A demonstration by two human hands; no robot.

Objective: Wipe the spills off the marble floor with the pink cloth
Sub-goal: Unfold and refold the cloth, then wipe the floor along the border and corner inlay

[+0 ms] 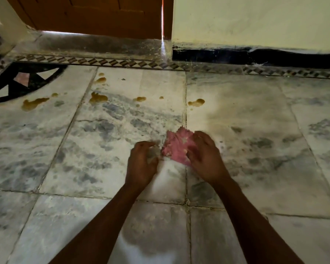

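A crumpled pink cloth (174, 146) lies on the grey-veined marble floor (255, 149), bunched under my right hand (204, 159), whose fingers press and grip its right side. My left hand (142, 162) hovers just left of the cloth with fingers curled and apart, blurred, touching nothing I can make out. Several brown spills sit farther away on the floor: a long one at the left (33, 103), a blot (98, 97), small drops (140, 99), one near the tile joint (196, 102) and one higher up (100, 79).
A wooden door (95, 14) stands at the back with a stone threshold (95, 44). A patterned tile border (122, 62) runs across the floor. A pale wall with a black skirting (255, 56) is at the right. A black inlay pattern (23, 80) lies at the left.
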